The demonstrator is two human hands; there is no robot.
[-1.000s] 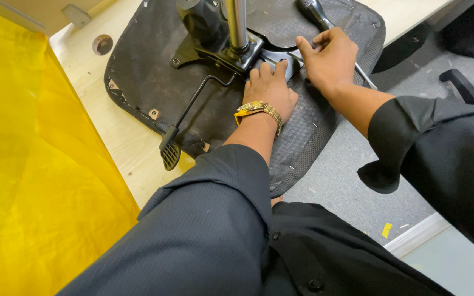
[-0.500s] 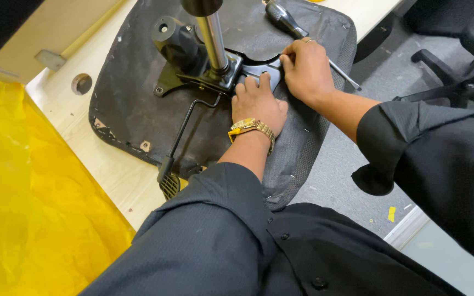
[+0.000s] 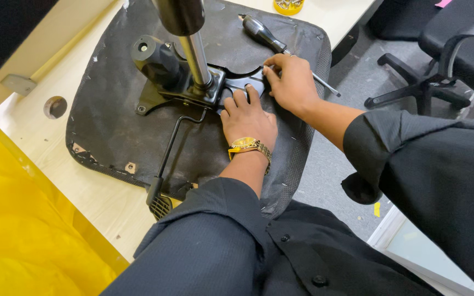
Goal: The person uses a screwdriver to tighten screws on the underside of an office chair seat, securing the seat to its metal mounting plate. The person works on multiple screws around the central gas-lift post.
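An upturned black chair seat (image 3: 116, 126) lies on a pale wooden table (image 3: 94, 200), with its black metal mechanism plate (image 3: 185, 87) and chrome gas cylinder (image 3: 193, 49) standing up. My left hand (image 3: 246, 118), wearing a gold watch, rests flat on the seat with its fingertips on the plate's right wing. My right hand (image 3: 291, 82) pinches something small at the tip of that wing; the item itself is hidden. A black-handled screwdriver (image 3: 281, 49) lies on the seat just behind my right hand.
A lever with a black paddle (image 3: 160, 200) runs from the mechanism toward the table's near edge. Yellow plastic sheet (image 3: 23, 230) covers the left. A small yellow dish (image 3: 288, 5) sits at the table's far edge. A black office chair (image 3: 445, 60) stands at right on grey floor.
The view has shifted so the seat sits lower and larger in frame. Both hands have stayed at the plate's right wing, with the right hand's fingers now pinched at its tip.
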